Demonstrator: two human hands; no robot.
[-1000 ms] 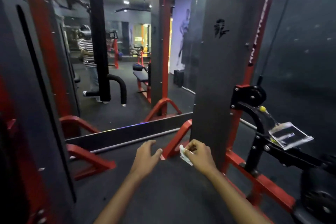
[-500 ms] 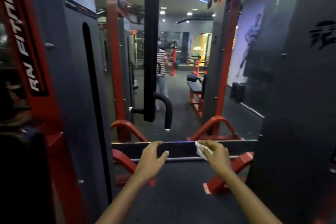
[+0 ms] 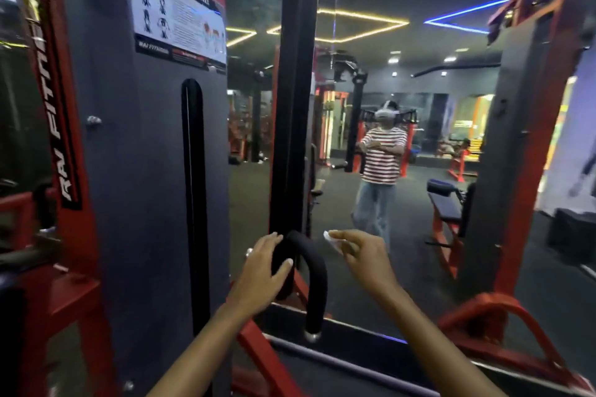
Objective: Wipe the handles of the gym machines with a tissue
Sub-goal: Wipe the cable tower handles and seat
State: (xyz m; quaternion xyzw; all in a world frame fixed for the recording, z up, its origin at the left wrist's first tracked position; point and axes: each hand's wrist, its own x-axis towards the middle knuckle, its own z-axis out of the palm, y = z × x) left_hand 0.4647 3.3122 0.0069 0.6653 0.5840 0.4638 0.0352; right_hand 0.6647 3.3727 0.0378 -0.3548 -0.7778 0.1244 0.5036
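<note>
Half second back, both my hands hung in open air, handle well ahead. Now I'm closed in: left hand (image 3: 263,271) curls round top bend of black padded handle (image 3: 311,280), steadying it. Right hand (image 3: 362,259) pinches tissue (image 3: 332,240) just beside handle, not touching yet. My read: approach done, wipe about to start; no handle cleaned here so far.

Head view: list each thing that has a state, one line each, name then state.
left hand: fingers wrapped around the black handle.
right hand: pinches the tissue, apart from the handle.
tissue: crumpled, held in the air, not touching the handle.
black handle: curved, hangs downward, not yet being wiped.
</note>
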